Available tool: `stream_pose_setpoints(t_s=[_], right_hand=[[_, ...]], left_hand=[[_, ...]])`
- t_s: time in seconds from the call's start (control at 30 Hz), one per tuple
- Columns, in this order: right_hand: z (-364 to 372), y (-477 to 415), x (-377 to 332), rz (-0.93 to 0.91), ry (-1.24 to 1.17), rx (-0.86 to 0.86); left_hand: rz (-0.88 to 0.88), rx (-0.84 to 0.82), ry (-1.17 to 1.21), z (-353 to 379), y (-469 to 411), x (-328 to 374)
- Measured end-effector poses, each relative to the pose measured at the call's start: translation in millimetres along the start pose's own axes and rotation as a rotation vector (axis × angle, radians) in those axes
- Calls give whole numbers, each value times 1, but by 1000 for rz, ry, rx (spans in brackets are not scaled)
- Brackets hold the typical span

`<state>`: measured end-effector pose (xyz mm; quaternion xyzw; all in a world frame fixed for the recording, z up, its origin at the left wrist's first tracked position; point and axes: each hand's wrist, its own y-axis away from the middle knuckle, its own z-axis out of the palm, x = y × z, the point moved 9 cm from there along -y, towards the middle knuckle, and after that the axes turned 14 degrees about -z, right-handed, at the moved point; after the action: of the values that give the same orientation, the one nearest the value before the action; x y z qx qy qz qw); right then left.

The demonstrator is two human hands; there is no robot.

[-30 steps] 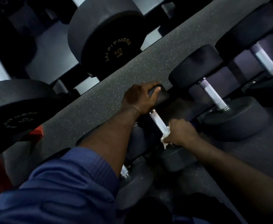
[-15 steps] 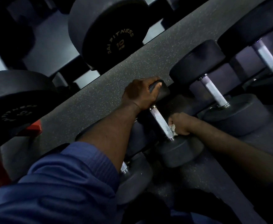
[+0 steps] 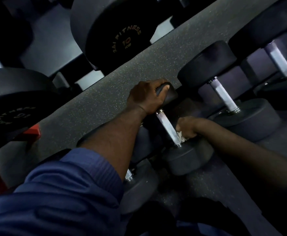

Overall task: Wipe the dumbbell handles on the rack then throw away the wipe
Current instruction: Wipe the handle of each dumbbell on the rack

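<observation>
Head view — left hand (image 3: 146, 97) grips dumbbell end (image 3: 169, 94) — right hand (image 3: 188, 126) clutches one wipe (image 3: 182, 135) against handle (image 3: 167, 127).

Handle (image 3: 167, 127) is open from above on the bare stretch between the left hand (image 3: 146, 97), gripping the far head (image 3: 170, 95), and the right hand (image 3: 188, 126), holding the wipe (image 3: 180, 134) at the near collar. Right side is tight: the neighbour dumbbell's near head (image 3: 248, 121) sits just beside the right wrist. Left side is blocked: the left forearm (image 3: 119, 138) lies across the next dumbbell (image 3: 139, 189). Speckled shelf edge (image 3: 97, 106) runs right behind the left hand, and the 10 kg dumbbell (image 3: 115, 31) sits above it.
</observation>
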<state>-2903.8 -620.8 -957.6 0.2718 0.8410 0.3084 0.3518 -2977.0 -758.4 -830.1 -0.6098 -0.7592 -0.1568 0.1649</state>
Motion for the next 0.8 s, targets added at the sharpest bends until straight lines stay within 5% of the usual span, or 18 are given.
stream_pose_setpoints(t_s=[0.33,0.5,0.8], right_hand=[[5,4,2,-81,-98,112],[-13,40,-7,-32,2,361],[6,34,-103,-130,317,228]], left_hand=[[6,-13,3,-1,0,3],[1,-15,11,-3,1,2],[-11,-2,-31,-4,5,1]])
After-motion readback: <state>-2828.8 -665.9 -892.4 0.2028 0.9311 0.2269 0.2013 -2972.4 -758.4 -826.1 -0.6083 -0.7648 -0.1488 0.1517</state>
